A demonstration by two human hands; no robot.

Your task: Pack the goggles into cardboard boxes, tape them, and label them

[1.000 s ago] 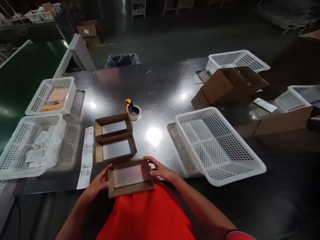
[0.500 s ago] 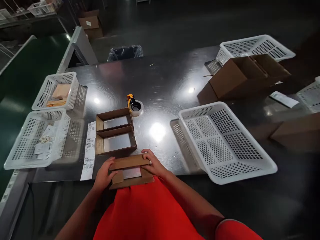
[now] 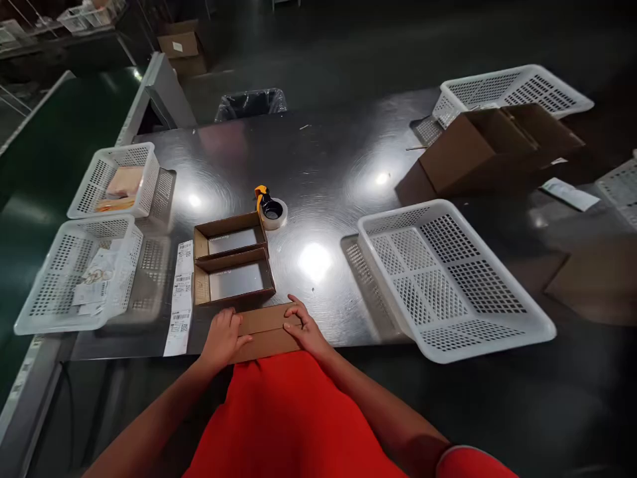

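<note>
A small brown cardboard box (image 3: 267, 330) lies at the table's front edge against my red clothing, its two long flaps folded flat so they meet along a seam. At its left end my left hand (image 3: 222, 338) grips the box, thumb over the flaps. My right hand (image 3: 307, 330) closes round the right end, fingers bent on top. Just beyond are two open cardboard boxes, a nearer one (image 3: 239, 282) and a farther one (image 3: 231, 240), both showing pale flat bottoms. Behind their right corner sits a tape dispenser (image 3: 271, 209) with a yellow-orange handle and a roll.
A strip of printed labels (image 3: 179, 299) lies left of the boxes. Two white baskets (image 3: 42, 322) (image 3: 74, 211) hold packets at the left, beside a green conveyor (image 3: 60, 126). At right stand a large white basket (image 3: 485, 352) and an open carton (image 3: 452, 153).
The flaps of the box in my hands have gone from standing partly apart, with the pale inside showing, to folded flat and meeting. Both hands stay at its ends.
</note>
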